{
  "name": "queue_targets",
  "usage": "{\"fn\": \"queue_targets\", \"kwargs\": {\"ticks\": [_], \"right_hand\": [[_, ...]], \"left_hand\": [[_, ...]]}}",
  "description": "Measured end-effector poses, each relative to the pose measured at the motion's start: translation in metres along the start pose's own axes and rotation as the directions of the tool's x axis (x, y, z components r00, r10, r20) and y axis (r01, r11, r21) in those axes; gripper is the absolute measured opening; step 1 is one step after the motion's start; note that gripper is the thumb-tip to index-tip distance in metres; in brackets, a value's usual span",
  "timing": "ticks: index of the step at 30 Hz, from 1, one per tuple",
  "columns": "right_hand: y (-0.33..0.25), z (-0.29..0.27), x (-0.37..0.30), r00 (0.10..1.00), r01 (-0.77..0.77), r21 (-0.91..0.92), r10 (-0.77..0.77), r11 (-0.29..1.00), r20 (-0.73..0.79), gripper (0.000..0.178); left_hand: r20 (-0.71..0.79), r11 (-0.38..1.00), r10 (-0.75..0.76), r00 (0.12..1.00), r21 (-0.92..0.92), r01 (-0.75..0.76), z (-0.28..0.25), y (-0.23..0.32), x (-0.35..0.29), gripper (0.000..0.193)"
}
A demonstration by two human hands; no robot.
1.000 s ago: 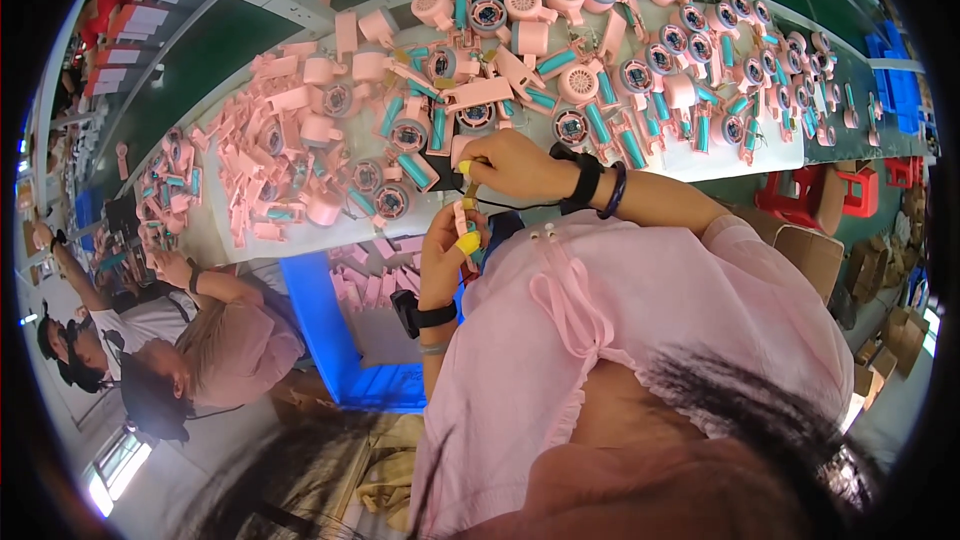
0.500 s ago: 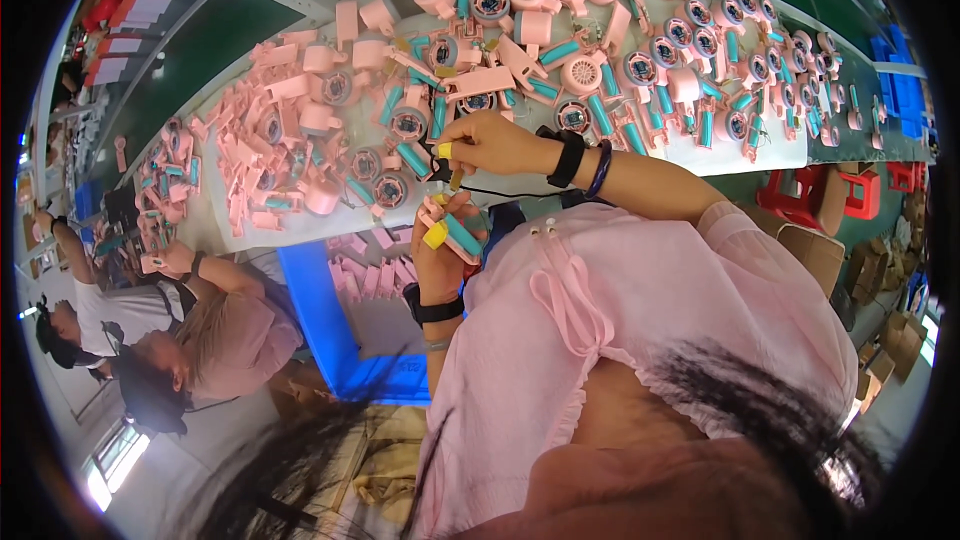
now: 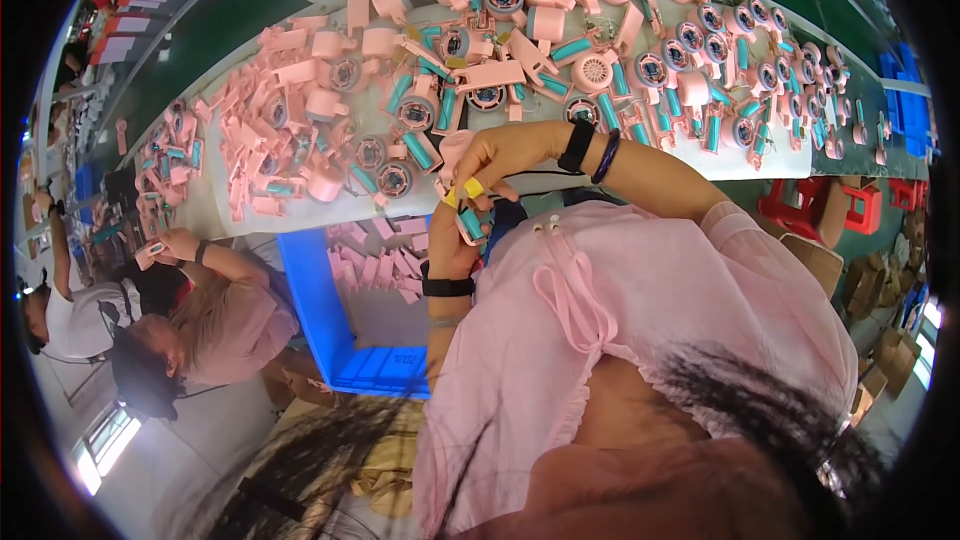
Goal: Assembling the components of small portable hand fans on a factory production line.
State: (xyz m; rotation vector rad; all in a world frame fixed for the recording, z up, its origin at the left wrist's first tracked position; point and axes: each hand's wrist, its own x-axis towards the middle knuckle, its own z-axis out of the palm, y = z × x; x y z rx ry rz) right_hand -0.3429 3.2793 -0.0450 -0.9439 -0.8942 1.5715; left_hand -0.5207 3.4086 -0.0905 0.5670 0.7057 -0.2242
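Close to the table's near edge, my left hand point(image 3: 452, 248) is closed around a pink handheld fan part with a teal battery point(image 3: 470, 226) showing in it. My right hand point(image 3: 508, 152) reaches over from above, its fingers bent down onto the same part. Yellow tape point(image 3: 466, 191) wraps a finger where the two hands meet. What the right fingertips pinch, if anything, is hidden. A rounded pink piece point(image 3: 455, 148) shows just behind the hands; whether it belongs to the held part cannot be told. A dark cable point(image 3: 545, 174) runs behind my right wrist.
Pink fan bodies point(image 3: 485, 76), many with teal batteries, crowd the white-covered table point(image 3: 285, 224). Below its edge stands a blue crate point(image 3: 335, 320) with pink pieces point(image 3: 375, 265) inside. A co-worker point(image 3: 235, 315) sits at the left. Red stools point(image 3: 800, 210) and cartons point(image 3: 870, 285) are at the right.
My right hand has come down from just above the left hand onto the held fan part. My left hand has shifted slightly to the right and turned, covering more of the battery.
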Motion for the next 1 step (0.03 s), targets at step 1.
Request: {"fn": "queue_targets", "kwargs": {"ticks": [1], "right_hand": [[0.0043,-0.0023,-0.0003,1.000,-0.025,-0.029,0.025,0.999,0.001,0.026]], "left_hand": [[0.002,1.000,-0.001,1.000,-0.001,0.001,0.0001,-0.0005,0.0006,0.026]]}}
